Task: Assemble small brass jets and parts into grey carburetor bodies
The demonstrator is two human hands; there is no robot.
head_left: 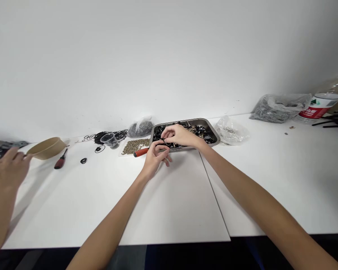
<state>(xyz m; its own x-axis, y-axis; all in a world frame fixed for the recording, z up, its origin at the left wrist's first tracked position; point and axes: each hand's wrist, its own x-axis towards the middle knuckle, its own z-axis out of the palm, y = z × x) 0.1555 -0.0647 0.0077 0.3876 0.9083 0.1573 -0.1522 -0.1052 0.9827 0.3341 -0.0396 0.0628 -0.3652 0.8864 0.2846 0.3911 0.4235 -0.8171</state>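
Grip of the bare left hand [154, 159] and grip of the bare right hand [176, 135] meet fingertip to fingertip, both pinched on what looks like a small dark part [165, 142]; too small and covered to identify. Part sits at the front left of a grey rectangular metal tray [186, 148], which holds a heap of small black and metallic pieces [203, 131] on the white surface [171, 210].

To do this well, judging from the pose: keep the left pinch steady, let the right fingertips make fine adjustments, press lightly, and stay over the tray so a slip lands among the pieces. Mind the orange-and-black handle [141, 152] just beside the left hand, easy to knock. Same for the gold-coloured beads [135, 146] next to it.

Pose: left forearm slants up from lower left, thumb and index forming a loop, other fingers loosely curled below. Right forearm comes in from lower right, wrist above the tray's front rim, back of hand mostly up, fingers bent down to the left.
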